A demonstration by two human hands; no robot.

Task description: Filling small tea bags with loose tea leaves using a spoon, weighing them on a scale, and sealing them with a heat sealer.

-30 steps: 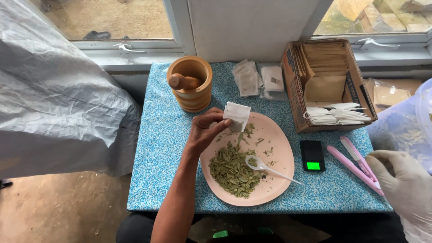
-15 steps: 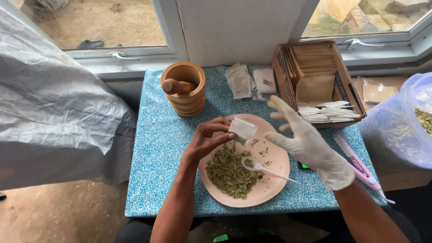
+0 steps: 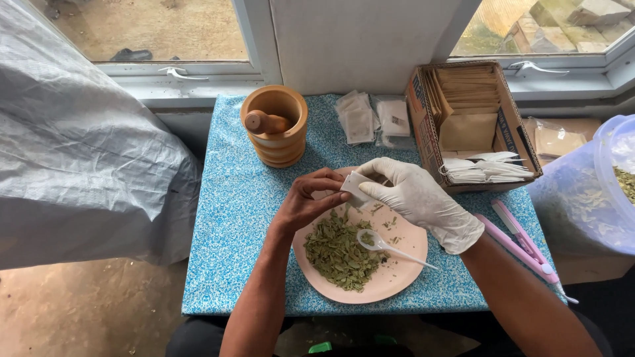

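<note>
Over the plate (image 3: pixel 397 281) of dried leaves (image 3: pixel 340 251), both hands (image 3: pixel 305 201) (image 3: pixel 413 195) with fingers clamped on a small white sachet (image 3: pixel 356 188), catching spills.

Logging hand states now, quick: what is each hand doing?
Left hand: bare, closed on the small white sachet.
Right hand: gloved, pinching the same sachet above the pink plate.

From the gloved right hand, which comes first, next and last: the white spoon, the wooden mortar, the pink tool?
Seen from the head camera, measured from the right hand:
1. Spoon, just below it on the plate.
2. Pink tool, to its right by the table edge.
3. Mortar, far left at the back.
</note>
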